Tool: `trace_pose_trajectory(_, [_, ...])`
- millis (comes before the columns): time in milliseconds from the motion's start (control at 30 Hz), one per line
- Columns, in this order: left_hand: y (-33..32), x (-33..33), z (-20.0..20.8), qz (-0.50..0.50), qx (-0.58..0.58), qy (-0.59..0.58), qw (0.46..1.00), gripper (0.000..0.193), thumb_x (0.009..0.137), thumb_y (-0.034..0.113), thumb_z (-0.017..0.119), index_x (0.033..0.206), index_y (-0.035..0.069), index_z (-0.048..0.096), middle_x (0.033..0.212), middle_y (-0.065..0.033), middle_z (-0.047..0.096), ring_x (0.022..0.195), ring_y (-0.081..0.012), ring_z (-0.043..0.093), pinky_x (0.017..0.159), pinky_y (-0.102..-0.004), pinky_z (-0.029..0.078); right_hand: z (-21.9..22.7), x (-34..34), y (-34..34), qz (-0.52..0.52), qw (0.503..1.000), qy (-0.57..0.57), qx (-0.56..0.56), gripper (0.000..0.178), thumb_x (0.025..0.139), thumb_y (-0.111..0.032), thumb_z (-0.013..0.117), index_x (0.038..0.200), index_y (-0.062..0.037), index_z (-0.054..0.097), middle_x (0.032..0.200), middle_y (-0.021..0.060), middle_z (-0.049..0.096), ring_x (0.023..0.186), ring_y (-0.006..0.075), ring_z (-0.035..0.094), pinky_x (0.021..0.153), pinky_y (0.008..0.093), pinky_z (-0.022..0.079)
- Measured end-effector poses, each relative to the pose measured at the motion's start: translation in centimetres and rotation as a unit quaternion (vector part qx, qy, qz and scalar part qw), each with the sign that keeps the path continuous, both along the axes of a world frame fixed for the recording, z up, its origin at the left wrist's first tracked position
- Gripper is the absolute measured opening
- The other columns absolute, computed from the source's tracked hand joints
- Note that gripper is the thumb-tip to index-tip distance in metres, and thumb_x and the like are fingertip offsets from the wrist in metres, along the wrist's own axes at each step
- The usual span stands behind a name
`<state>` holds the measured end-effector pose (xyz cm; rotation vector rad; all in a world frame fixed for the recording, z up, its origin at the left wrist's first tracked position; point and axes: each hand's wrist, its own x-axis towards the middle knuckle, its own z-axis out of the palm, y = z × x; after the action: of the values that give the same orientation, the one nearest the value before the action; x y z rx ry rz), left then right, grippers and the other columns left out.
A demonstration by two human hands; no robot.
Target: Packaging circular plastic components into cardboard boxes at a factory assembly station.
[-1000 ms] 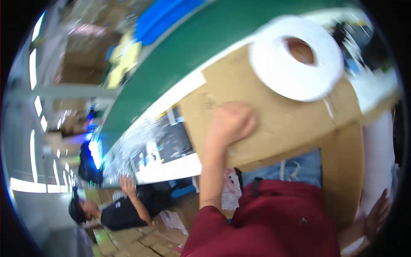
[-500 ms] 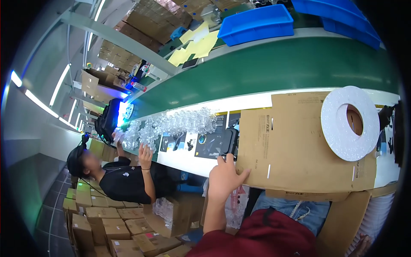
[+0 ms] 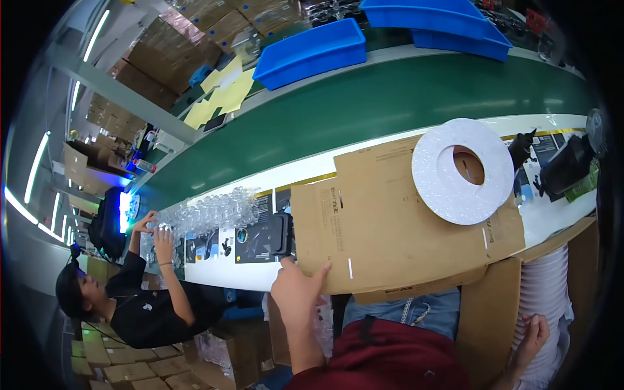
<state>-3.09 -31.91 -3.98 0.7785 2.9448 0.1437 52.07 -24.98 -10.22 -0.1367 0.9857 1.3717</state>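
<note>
A flat brown cardboard sheet (image 3: pixel 383 221) lies on the white worktop in front of me. On its right part rests a white speckled disc (image 3: pixel 432 185) with a wide round hole that shows brown inside. My left hand (image 3: pixel 299 289) is at the sheet's near left corner, thumb and fingers apart, holding nothing. Just beyond its fingertips sits a black oblong device (image 3: pixel 281 234). Low on the right, my right hand (image 3: pixel 534 338) is beside a white ridged stack (image 3: pixel 546 286) in an open carton (image 3: pixel 487 318). Its fingers look loosely spread, with nothing seen in them.
Clear plastic pieces (image 3: pixel 221 211) cover the worktop's left part, where a co-worker in black (image 3: pixel 149 305) handles some. A green belt (image 3: pixel 312 136) runs behind, with blue trays (image 3: pixel 312 55) beyond. A black device (image 3: pixel 565 172) stands at the far right.
The view has swung to the right, so things sit further left in it. My right hand shows more fully beside the white stack. My left hand remains by the cardboard's corner.
</note>
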Motion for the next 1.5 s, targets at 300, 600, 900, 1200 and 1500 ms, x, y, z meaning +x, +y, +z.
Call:
trace_pose_trajectory(300, [3.7, 6.7, 6.1, -0.325, 0.143, -0.019, 0.935, 0.040, 0.084, 0.030, 0.069, 0.113, 0.003, 0.061, 0.083, -0.0131, 0.058, 0.073, -0.0314, 0.062, 0.061, -0.0414, 0.051, 3.2, -4.9, 0.6, 0.257, 0.297, -0.917, 0.068, 0.029, 0.100, -0.018, 0.053, 0.075, -0.0029, 0.055, 0.067, -0.0019, 0.045, 0.062, 0.0058, 0.038, 0.062, 0.0237, 0.036])
trace_pose_trajectory(600, [5.4, 10.6, 3.6, -0.415, 0.035, 0.055, 0.908, 0.065, 0.080, 0.039, 0.074, 0.124, -0.006, 0.057, 0.095, -0.0098, 0.055, 0.071, -0.0210, 0.061, 0.055, -0.0318, 0.052, 3.6, -5.4, 0.4, 0.237, 0.295, -0.921, 0.097, 0.030, 0.099, -0.016, 0.054, 0.073, -0.0017, 0.053, 0.066, 0.0003, 0.048, 0.061, 0.0071, 0.041, 0.061, 0.0234, 0.035])
trace_pose_trajectory(900, [4.8, 6.2, 3.2, -0.483, 0.175, -0.034, 0.857, 0.034, 0.083, 0.012, 0.066, 0.115, 0.003, 0.062, 0.088, -0.0108, 0.057, 0.072, -0.0275, 0.060, 0.062, -0.0360, 0.052, 3.7, -5.8, 0.8, 0.260, 0.265, -0.926, 0.073, 0.030, 0.099, -0.018, 0.056, 0.075, -0.0010, 0.054, 0.067, -0.0001, 0.048, 0.061, 0.0066, 0.042, 0.059, 0.0234, 0.034])
trace_pose_trajectory(1200, [2.0, -6.5, -0.3, -0.139, 0.068, 0.092, 0.984, 0.059, 0.077, 0.015, 0.075, 0.130, 0.003, 0.051, 0.110, -0.0211, 0.059, 0.102, -0.0403, 0.059, 0.085, -0.0471, 0.050, 3.4, -5.4, 0.9, 0.271, 0.247, -0.927, 0.074, 0.030, 0.101, -0.019, 0.054, 0.076, -0.0006, 0.056, 0.070, 0.0010, 0.052, 0.060, 0.0061, 0.043, 0.057, 0.0229, 0.035])
trace_pose_trajectory(1500, [-1.4, -10.4, 0.4, -0.095, 0.107, 0.008, 0.990, 0.056, 0.075, 0.009, 0.074, 0.126, 0.003, 0.054, 0.099, -0.0198, 0.063, 0.093, -0.0359, 0.063, 0.081, -0.0460, 0.051, 3.1, -5.3, 0.6, 0.275, 0.240, -0.929, 0.061, 0.028, 0.101, -0.019, 0.055, 0.079, 0.0000, 0.057, 0.072, 0.0016, 0.054, 0.061, 0.0062, 0.043, 0.060, 0.0232, 0.038])
